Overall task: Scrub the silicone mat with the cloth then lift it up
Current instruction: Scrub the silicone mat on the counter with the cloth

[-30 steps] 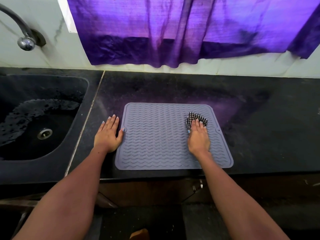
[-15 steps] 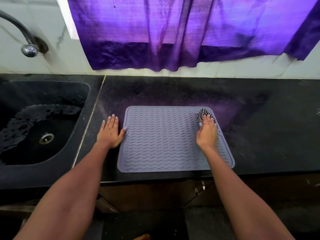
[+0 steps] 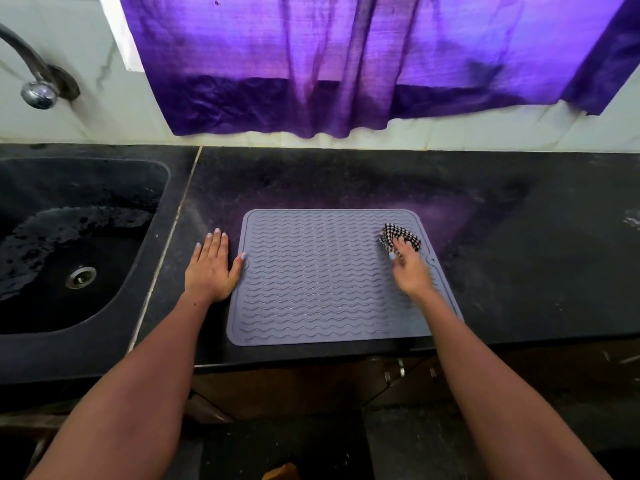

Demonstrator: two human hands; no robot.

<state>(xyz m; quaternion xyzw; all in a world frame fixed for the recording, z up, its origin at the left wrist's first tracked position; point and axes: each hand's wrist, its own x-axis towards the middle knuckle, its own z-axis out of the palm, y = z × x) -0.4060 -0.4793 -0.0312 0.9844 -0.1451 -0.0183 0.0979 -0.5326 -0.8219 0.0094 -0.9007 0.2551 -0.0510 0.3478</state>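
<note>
A grey silicone mat [image 3: 318,275] with wavy ridges lies flat on the black counter. My right hand [image 3: 410,270] presses a bunched black-and-white checked cloth [image 3: 401,235] onto the mat's far right part, fingers over the cloth. My left hand [image 3: 211,266] lies flat on the counter beside the mat's left edge, fingers spread, with the thumb tip touching the mat's rim.
A black sink [image 3: 69,244] with a metal drain [image 3: 80,277] sits to the left, and a tap [image 3: 36,84] hangs above it. A purple curtain [image 3: 346,64] hangs over the white wall behind. The counter's front edge [image 3: 311,358] runs just below the mat.
My right hand moved the cloth from mid-right of the mat toward the far right corner, then slightly back. The left hand stayed in place.
</note>
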